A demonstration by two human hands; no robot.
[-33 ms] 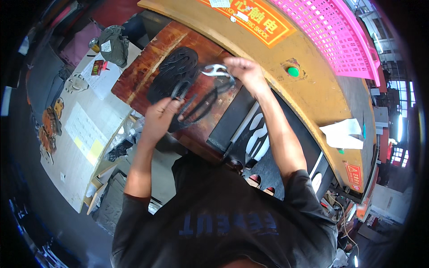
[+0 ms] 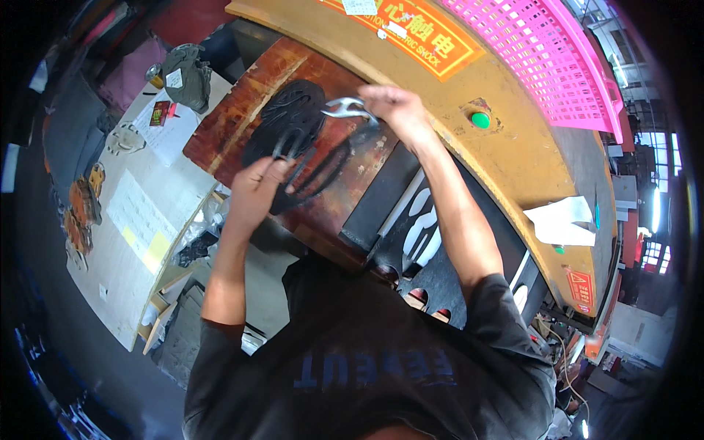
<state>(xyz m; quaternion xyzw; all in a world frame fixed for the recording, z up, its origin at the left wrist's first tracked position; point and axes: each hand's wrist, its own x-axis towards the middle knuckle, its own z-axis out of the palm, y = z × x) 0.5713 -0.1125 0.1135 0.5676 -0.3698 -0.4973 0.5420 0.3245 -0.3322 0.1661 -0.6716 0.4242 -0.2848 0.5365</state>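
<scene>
A stack of black cut-out pieces [image 2: 293, 110], flat and strap-like with slots, lies on a worn red-brown board [image 2: 227, 125]. Over the stack's near edge, my left hand [image 2: 253, 191] is closed in a pinch on a dark strap-like piece that is blurred by motion. My right hand [image 2: 400, 114] hovers over the board's right side, its fingers closed on a shiny silver-grey cut-out piece [image 2: 345, 108] with openings. Between the two hands hangs a black looped strip [image 2: 326, 172], also smeared; I cannot tell whether it joins either held piece.
A yellow machine beam [image 2: 444, 110] with a green button [image 2: 480, 120] curves along the right. On it rests a pink basket [image 2: 543, 81]. White cut pieces [image 2: 422, 227] lie on a black surface beside my right forearm. At left, a pale table [image 2: 110, 271] carries papers and brown cut pieces [image 2: 82, 198].
My left hand has shifted slightly left with its dark piece. The silver-grey piece in my right hand has moved a little up and left and changed its tilt.
</scene>
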